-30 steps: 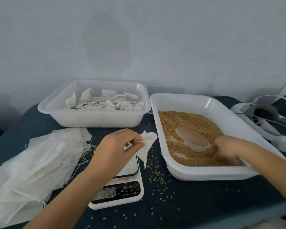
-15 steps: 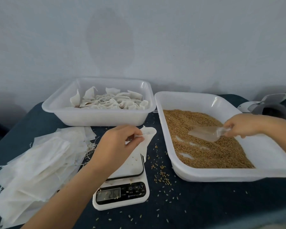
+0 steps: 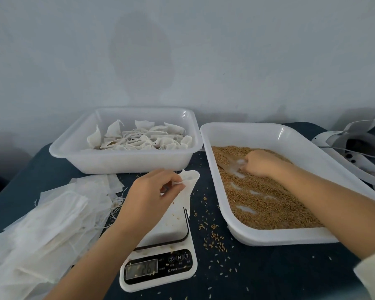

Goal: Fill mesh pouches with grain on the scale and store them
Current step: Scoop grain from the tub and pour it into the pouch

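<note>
Pinched between thumb and fingertips of the left hand (image 3: 147, 191), the rim of an open mesh pouch (image 3: 185, 191) is held up above the scale (image 3: 160, 252). The pouch hangs down and to the right of that grip, its mouth open upward and its lower corner draped over the weighing plate. A reading is lit on the scale's display (image 3: 141, 271), though the digits are too blurred to be read with certainty.

The right hand (image 3: 258, 162) is lowered into the grain tray (image 3: 290, 240) on the right, closed around what appears to be the handle of a clear scoop (image 3: 232, 163), whose bowl is half buried in the grain (image 3: 268, 204); the grip on it is partly hidden by the fingers.

Behind the scale, a second white tray (image 3: 121, 161) holds filled, tied pouches (image 3: 139, 137). A loose stack of flat empty pouches (image 3: 41, 224) is spread on the bench (image 3: 258, 273) to the left of the scale. Spilled grains (image 3: 214, 241) are scattered on the dark cloth between the scale and the grain tray.
</note>
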The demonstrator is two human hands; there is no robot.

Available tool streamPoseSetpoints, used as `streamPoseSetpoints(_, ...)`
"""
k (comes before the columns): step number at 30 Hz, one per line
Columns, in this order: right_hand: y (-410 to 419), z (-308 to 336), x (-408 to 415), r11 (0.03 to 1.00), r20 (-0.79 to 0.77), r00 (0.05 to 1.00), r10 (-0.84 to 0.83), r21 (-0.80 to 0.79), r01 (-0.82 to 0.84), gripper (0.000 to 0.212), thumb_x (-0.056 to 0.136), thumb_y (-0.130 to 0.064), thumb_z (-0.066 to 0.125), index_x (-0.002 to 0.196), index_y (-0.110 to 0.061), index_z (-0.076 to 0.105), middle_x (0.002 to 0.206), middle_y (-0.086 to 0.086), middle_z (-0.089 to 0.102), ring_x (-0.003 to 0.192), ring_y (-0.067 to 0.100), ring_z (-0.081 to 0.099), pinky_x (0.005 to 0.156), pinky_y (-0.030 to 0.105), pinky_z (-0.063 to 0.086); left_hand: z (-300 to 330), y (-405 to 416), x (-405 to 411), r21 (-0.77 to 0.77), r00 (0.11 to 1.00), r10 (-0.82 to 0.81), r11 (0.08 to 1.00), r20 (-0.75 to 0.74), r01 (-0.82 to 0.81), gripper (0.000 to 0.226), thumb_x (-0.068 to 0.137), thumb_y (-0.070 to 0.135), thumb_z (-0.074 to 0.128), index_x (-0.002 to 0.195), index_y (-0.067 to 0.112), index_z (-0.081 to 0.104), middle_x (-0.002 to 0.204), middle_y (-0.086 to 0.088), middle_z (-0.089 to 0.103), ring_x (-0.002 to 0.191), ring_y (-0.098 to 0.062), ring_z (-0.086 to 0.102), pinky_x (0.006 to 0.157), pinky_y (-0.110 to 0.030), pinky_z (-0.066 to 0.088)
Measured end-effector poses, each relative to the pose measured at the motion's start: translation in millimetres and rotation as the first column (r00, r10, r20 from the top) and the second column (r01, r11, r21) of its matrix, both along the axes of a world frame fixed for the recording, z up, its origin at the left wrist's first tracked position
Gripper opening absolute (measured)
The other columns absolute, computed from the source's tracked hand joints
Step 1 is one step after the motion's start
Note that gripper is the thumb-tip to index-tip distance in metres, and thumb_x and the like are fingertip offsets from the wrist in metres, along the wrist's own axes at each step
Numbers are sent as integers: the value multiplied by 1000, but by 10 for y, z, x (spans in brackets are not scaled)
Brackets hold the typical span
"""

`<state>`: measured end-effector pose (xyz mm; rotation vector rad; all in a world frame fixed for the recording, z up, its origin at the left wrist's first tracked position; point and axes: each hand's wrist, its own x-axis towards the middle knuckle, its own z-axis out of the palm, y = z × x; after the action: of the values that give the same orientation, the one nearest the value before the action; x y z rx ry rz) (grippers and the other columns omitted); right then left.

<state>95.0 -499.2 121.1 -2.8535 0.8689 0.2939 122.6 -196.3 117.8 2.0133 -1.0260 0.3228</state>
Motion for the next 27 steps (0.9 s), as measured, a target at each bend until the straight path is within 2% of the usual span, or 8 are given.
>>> streamPoseSetpoints(3,-8,-38,10,999,31,1000,1,41,-2,25,97,-23,48,106,-6,64,86,5,66,53,10,48,50,19,41,-7,13,18,-14,1000,-1,1000,-1,1,5,79,11,73,80,14,69,75,21,58,77,-7,56,67,-7,43)
streamPoseSetpoints(7,-136,-65,-151,996,123,992,41,71,-50,23,96,-32,51,94,-14,65,77,1,65,49,9,51,49,17,45,-12,29,44,-40,999,31,999,-6,-32,4,79,12,73,80,14,69,71,20,57,76,-1,56,65,-3,40)
streamPoseSetpoints(9,-217,-58,-252,993,163,985,50,101,-67,29,93,-37,54,102,-12,65,96,7,70,74,19,68,71,30,57,-9,30,53,-26,999,44,999,10,-44,2,82,13,70,82,15,70,67,20,57,73,-2,55,63,-5,39)
streamPoseSetpoints(11,-291,-29,-354,991,184,982,53,115,-75,35,93,-39,55,111,-10,63,107,12,68,88,28,68,83,42,53,-8,25,68,-3,999,38,999,27,-38,5,85,12,67,86,14,71,70,17,60,70,-7,56,64,-8,42)
streamPoseSetpoints(14,-370,49,-511,987,196,978,66,134,-93,26,92,-39,56,108,-19,63,97,7,70,81,30,68,74,38,55,2,5,94,29,998,26,999,50,-27,9,86,6,64,91,11,71,82,7,66,67,-7,58,65,-10,43)
streamPoseSetpoints(17,-415,98,-637,988,142,987,79,118,-97,21,92,-37,57,104,-22,66,82,6,69,60,16,57,57,27,44,7,-16,100,21,998,21,1000,59,-23,10,85,1,65,90,7,71,90,5,63,69,-11,59,67,-13,45)
streamPoseSetpoints(21,-421,87,-714,988,129,989,72,126,-89,20,93,-36,57,107,-25,65,83,6,70,59,13,54,58,28,44,-12,-38,100,-3,999,36,999,23,-36,8,83,3,68,89,7,70,87,8,60,70,-7,60,69,-14,47)
streamPoseSetpoints(27,-393,72,-760,977,199,976,85,174,-121,20,92,-34,58,109,-26,66,83,6,70,57,13,53,56,28,43,-23,-26,120,24,998,42,999,48,-43,5,82,2,67,84,6,69,82,7,61,68,0,56,67,-2,39)
